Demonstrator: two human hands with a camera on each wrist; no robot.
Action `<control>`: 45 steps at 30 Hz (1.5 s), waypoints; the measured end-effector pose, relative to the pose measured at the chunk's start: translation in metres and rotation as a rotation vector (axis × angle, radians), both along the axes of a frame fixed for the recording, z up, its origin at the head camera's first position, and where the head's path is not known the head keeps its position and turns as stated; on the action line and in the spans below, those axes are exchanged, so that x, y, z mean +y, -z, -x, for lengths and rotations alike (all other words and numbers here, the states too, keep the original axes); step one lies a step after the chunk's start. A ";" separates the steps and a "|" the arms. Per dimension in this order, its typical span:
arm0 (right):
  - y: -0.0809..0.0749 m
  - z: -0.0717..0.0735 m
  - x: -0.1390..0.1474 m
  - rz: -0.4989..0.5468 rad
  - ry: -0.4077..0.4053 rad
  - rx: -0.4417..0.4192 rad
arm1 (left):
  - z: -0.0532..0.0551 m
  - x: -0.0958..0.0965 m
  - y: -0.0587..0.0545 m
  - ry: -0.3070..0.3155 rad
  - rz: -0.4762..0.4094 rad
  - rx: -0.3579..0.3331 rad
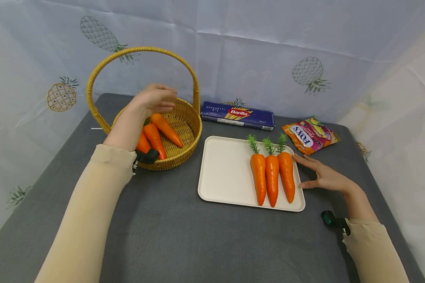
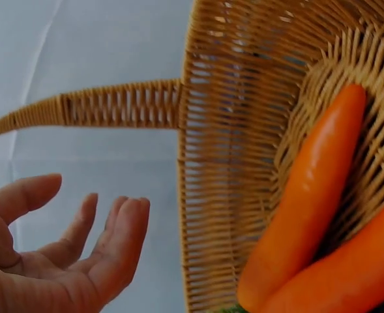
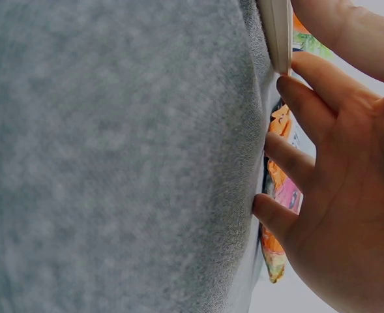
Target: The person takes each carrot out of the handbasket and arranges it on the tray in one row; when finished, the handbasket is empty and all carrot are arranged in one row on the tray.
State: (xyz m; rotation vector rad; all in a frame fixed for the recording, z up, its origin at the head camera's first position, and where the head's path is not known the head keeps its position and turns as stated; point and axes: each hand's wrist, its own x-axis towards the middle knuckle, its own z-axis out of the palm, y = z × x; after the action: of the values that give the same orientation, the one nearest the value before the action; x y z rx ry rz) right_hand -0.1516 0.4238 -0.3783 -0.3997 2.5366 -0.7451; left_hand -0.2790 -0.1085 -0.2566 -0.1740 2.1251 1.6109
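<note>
On my feed, a grey tabletop (image 1: 156, 236) carries a wicker basket (image 1: 178, 155) and a cream tray (image 1: 226, 169). Behind the tray lies a box (image 1: 219, 112) reading "Spaghetti N°5 Barilla"; rightward, a "Fox's Fruits" packet (image 1: 311, 135). The right hand (image 1: 322, 175), spread and empty, touches the tray's edge; the left hand (image 1: 154, 99), relaxed and empty, hangs near the basket's rear rim, nearer its carrots (image 1: 166, 129), which lie inside, below, tips slanting front-right. Three tray carrots (image 1: 272, 181) point frontward.

Orange carrots (image 1: 272, 179), green tops (image 1: 268, 147); cream tray (image 1: 226, 169); golden basket (image 1: 173, 161); pineapple-print pale cloth (image 1: 248, 23).
</note>
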 end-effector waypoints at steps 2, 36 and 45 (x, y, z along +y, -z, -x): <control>0.000 0.000 0.000 0.000 0.002 -0.004 | 0.003 -0.004 0.003 -0.039 0.014 -0.012; 0.001 0.001 0.001 0.008 0.003 -0.002 | 0.016 -0.030 0.032 -0.125 0.457 0.071; 0.001 0.000 0.001 0.010 0.004 -0.005 | 0.017 -0.029 0.033 -0.048 0.453 -0.013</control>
State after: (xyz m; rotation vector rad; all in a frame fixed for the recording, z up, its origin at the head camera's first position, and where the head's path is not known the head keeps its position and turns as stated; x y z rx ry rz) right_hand -0.1511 0.4249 -0.3789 -0.3957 2.5301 -0.7602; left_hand -0.2956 -0.1372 -0.2899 -0.3794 2.4618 1.1233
